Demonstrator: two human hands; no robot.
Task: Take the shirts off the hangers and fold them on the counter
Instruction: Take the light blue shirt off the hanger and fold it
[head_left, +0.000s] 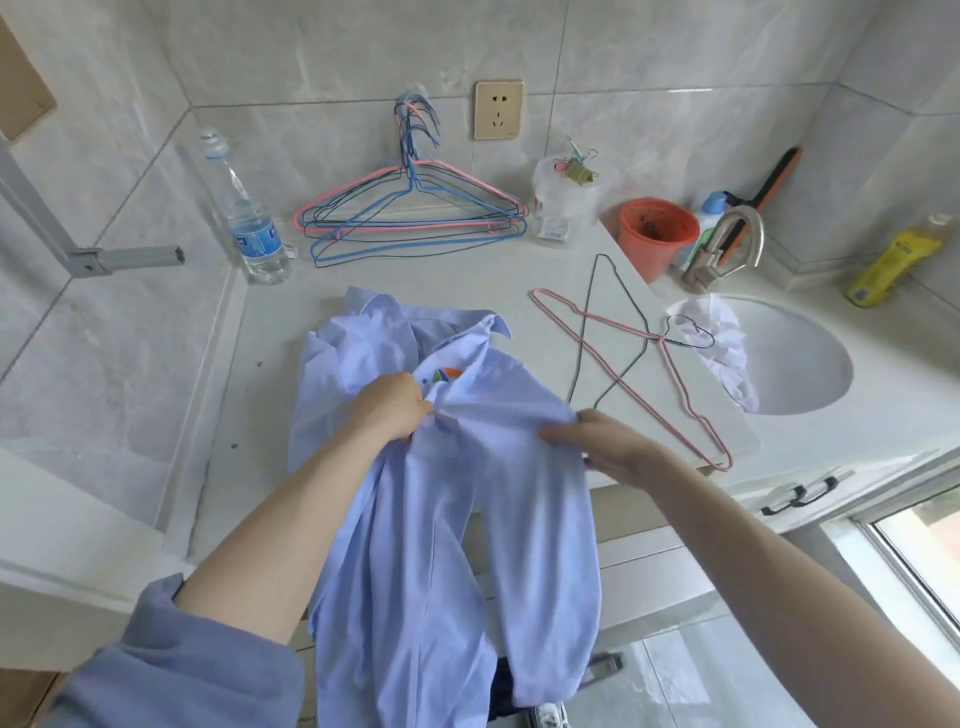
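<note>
I see a light blue shirt (452, 467) draped over the counter (467, 280) edge, my left hand (392, 405) bunching its fabric, right hand (597, 441) pinching the fold beside it, two loose hangers (639, 353) just right.

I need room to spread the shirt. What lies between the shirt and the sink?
In the head view, a pink hanger and a dark hanger lie crossed there, both empty.
</note>
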